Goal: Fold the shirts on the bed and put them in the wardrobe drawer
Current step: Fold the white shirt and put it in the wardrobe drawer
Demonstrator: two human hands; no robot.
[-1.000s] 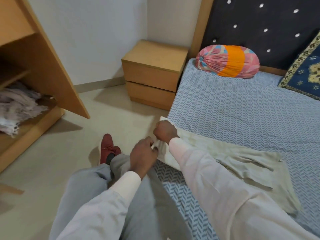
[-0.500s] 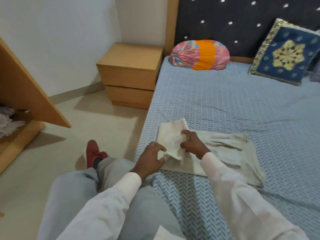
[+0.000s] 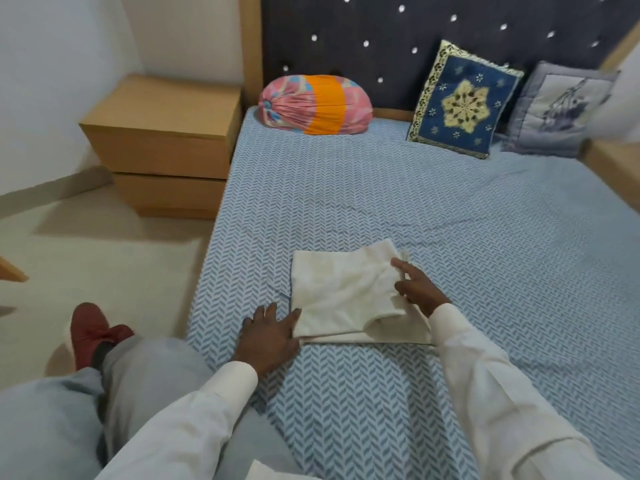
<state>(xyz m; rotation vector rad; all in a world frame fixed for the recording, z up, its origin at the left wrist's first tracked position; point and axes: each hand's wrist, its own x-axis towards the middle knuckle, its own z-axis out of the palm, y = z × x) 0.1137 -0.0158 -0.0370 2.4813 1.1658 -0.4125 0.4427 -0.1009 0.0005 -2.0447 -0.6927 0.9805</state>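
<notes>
A person seated at the edge of a bed [image 3: 398, 188] presses a cream shirt [image 3: 346, 292] (folded into a rough rectangle) flat on the patterned sheet near the bed's left side. The left hand [image 3: 268, 332] lies open, fingertips touching the shirt's near corner; the right hand [image 3: 417, 289] rests on its right edge, fingers extended, gripping nothing. A wooden nightstand [image 3: 162, 140] stands beside the bed.

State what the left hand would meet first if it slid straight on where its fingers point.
Probably the folded shirt: the left hand touches its near corner. Its fingers may just skirt that edge over bare bedsheet.
</notes>
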